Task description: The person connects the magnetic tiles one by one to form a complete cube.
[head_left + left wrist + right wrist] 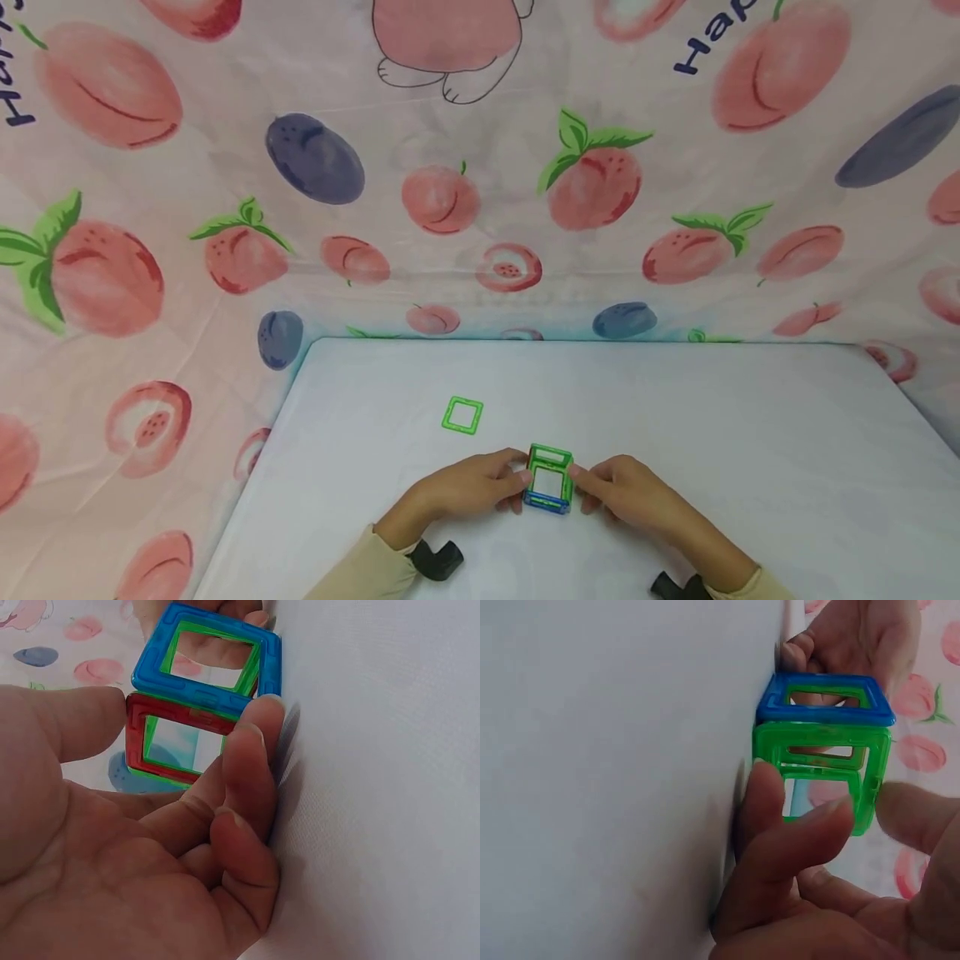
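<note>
A small box of see-through magnetic square tiles stands on the white table between both hands. Its near side is a blue tile; a red tile forms the left side, and a green tile the right. My left hand holds the box on its red side, thumb at one edge and curled fingers low near the table. From the other side, my right hand holds the green tile between thumb and fingers. Beyond the left hand, a loose green square tile lies flat.
The white table reaches back to a fruit-printed cloth hanging behind it and along the left. A black curved piece sits at the left wrist, and another black piece at the right wrist.
</note>
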Available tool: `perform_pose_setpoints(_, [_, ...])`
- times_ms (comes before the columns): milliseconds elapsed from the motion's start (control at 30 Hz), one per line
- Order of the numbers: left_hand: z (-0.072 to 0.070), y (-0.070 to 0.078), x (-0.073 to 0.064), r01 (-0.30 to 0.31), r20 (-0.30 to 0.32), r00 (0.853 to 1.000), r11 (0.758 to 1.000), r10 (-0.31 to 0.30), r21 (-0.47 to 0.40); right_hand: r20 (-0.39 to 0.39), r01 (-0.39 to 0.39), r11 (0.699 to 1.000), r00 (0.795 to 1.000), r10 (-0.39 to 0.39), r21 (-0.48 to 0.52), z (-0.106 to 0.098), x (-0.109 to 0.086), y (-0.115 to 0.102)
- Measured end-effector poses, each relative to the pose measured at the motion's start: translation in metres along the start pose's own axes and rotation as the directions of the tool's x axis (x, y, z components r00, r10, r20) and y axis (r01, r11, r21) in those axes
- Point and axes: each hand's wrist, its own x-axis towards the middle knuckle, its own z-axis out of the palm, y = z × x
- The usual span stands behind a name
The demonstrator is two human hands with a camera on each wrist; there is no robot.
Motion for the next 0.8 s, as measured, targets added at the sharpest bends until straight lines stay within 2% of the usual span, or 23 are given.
perform_pose_setpoints(167, [0.0004,0.0007,0.0002,0.007,-0.010,1.000,1.000,-0.007,0.011,0.051,0.039,0.999,0.998,-0.041,0.035,-0.0018,0.0019,0.0010])
perform_pose_setpoints(467, [-0.0002,0.0019,0.0002,0.006,-0.013,1.000,1.000,-0.006,0.004,0.083,0.036,0.996,0.996,-0.042,0.078,-0.0044,0.0037,0.0006])
perform_pose_setpoints(533, [-0.0003,0.0012,0.0004,0.004,-0.014,1.000,1.000,-0.004,-0.003,0.057,0.045,0.998,0.997,-0.048,0.051,-0.0032,0.0042,0.0014])
perform_pose_setpoints(633, [0.0001,0.0003,0.0010,0.004,-0.012,1.000,1.000,-0.004,-0.019,-0.036,0.050,0.999,0.998,-0.050,0.000,-0.0027,0.0048,-0.0010])
perform_pose_setpoints(733, [0.0005,0.0003,0.0007,0.002,-0.009,1.000,1.000,-0.002,-0.030,-0.106,0.093,0.995,0.990,-0.096,-0.033,-0.0050,0.0068,-0.0054])
perform_pose_setpoints(800, [0.0007,0.0011,0.0003,-0.001,-0.007,1.000,0.999,0.000,-0.036,-0.112,0.139,0.989,0.983,-0.143,-0.047,-0.0068,0.0085,-0.0075])
